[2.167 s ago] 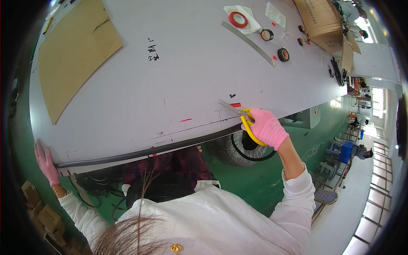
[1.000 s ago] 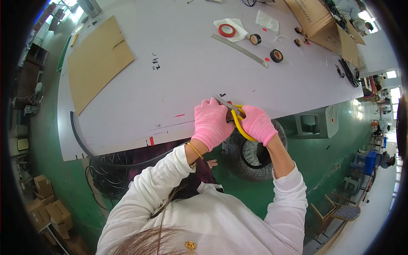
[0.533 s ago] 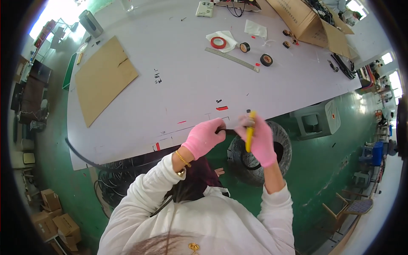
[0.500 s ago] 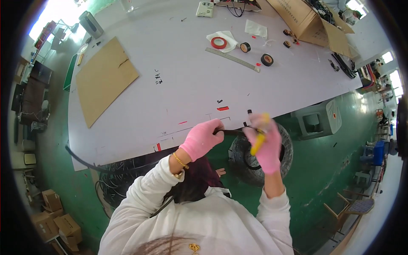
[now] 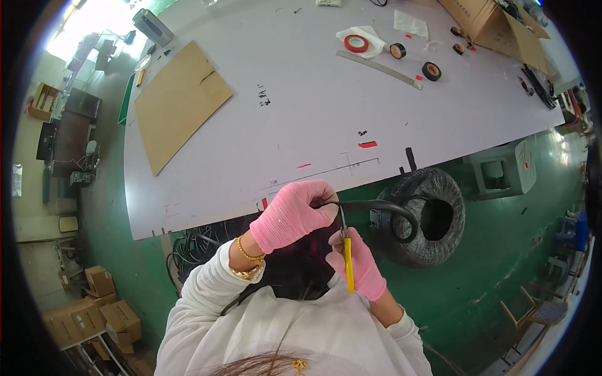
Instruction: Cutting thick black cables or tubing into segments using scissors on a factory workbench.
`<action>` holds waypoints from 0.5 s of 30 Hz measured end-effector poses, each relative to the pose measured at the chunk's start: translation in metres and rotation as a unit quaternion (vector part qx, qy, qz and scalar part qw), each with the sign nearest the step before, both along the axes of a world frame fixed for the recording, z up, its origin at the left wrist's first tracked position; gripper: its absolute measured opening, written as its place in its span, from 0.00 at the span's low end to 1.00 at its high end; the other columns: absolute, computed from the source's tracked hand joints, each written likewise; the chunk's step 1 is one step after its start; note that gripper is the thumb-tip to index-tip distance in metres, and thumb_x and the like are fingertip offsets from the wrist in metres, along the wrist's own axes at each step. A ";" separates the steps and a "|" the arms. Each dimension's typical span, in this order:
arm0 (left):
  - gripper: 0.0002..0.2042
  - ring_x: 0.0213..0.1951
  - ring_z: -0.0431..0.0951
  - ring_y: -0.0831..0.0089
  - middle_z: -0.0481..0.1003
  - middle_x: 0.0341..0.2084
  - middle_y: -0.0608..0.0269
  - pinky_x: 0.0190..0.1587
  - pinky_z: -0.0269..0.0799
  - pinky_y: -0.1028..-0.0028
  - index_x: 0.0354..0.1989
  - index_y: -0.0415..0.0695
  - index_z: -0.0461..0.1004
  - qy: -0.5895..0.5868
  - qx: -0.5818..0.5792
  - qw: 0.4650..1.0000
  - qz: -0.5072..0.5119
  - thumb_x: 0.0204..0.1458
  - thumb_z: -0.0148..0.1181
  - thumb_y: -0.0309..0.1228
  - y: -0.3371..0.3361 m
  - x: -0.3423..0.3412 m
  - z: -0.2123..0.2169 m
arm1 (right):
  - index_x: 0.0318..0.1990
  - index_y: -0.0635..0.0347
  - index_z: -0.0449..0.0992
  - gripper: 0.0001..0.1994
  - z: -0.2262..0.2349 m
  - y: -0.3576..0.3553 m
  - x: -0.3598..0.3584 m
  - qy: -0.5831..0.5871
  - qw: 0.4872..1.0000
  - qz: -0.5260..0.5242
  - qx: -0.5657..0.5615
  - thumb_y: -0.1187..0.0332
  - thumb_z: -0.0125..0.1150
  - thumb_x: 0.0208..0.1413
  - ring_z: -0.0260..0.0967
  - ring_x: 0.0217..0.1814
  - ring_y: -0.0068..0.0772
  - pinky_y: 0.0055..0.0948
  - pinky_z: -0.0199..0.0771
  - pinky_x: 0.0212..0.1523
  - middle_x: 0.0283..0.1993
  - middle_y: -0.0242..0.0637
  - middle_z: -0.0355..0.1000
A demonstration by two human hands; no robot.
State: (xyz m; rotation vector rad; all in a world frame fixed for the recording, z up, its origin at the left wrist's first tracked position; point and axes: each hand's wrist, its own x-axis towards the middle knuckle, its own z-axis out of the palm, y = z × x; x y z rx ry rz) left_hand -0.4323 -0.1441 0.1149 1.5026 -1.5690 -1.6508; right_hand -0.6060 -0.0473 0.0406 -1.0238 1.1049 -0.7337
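My left hand (image 5: 290, 216), in a pink glove, is closed around a black cable (image 5: 376, 204) just beyond the table's front edge. From my fingers the cable runs right and curls over a large plastic-wrapped black coil (image 5: 448, 178). My right hand (image 5: 362, 269), also gloved in pink, grips yellow-handled cutters (image 5: 349, 260) below the cable. Their metal jaws point up and meet the cable beside my left fingertips; whether they have closed on it cannot be made out.
The pale table (image 5: 301, 125) carries a cardboard sheet (image 5: 182, 106), a steel ruler (image 5: 379, 69), red tape (image 5: 356, 43) and black tape rolls (image 5: 431, 71). Loose black cables (image 5: 188, 254) hang at the left below the edge. A grey stool (image 5: 501, 166) stands right.
My right hand has come down and left from over the coil, bringing the cutters to the cable beside my left hand. The cable now curls over the coil. The whole view has shifted.
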 end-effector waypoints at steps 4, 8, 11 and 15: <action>0.05 0.27 0.67 0.83 0.70 0.21 0.70 0.33 0.69 0.79 0.31 0.35 0.73 0.008 0.010 1.000 0.014 0.47 0.57 0.22 0.005 0.006 -0.001 | 0.39 0.60 0.66 0.02 -0.002 0.001 0.011 -0.087 0.996 -0.011 0.020 0.73 0.49 0.63 0.53 0.28 0.15 0.15 0.58 0.28 0.31 0.26 0.58; 0.04 0.28 0.68 0.83 0.70 0.22 0.69 0.34 0.70 0.79 0.31 0.35 0.73 0.019 -0.002 0.999 0.029 0.47 0.57 0.22 0.008 0.010 -0.006 | 0.39 0.60 0.67 0.07 0.006 0.001 0.017 -0.075 0.997 -0.004 0.035 0.66 0.47 0.66 0.55 0.30 0.16 0.15 0.61 0.32 0.32 0.26 0.59; 0.04 0.28 0.68 0.83 0.70 0.22 0.69 0.34 0.70 0.79 0.31 0.35 0.72 0.024 -0.002 0.999 0.029 0.47 0.57 0.22 0.008 0.011 -0.005 | 0.39 0.58 0.67 0.09 -0.005 0.005 0.015 -0.076 0.995 0.004 0.059 0.62 0.47 0.67 0.57 0.31 0.18 0.14 0.62 0.36 0.32 0.26 0.60; 0.04 0.28 0.68 0.82 0.70 0.22 0.69 0.34 0.70 0.79 0.31 0.35 0.72 0.023 -0.004 0.999 0.029 0.47 0.57 0.22 0.007 0.014 -0.005 | 0.39 0.57 0.68 0.10 -0.009 0.006 0.016 -0.015 0.999 0.028 0.034 0.61 0.48 0.66 0.60 0.32 0.18 0.14 0.64 0.36 0.31 0.26 0.61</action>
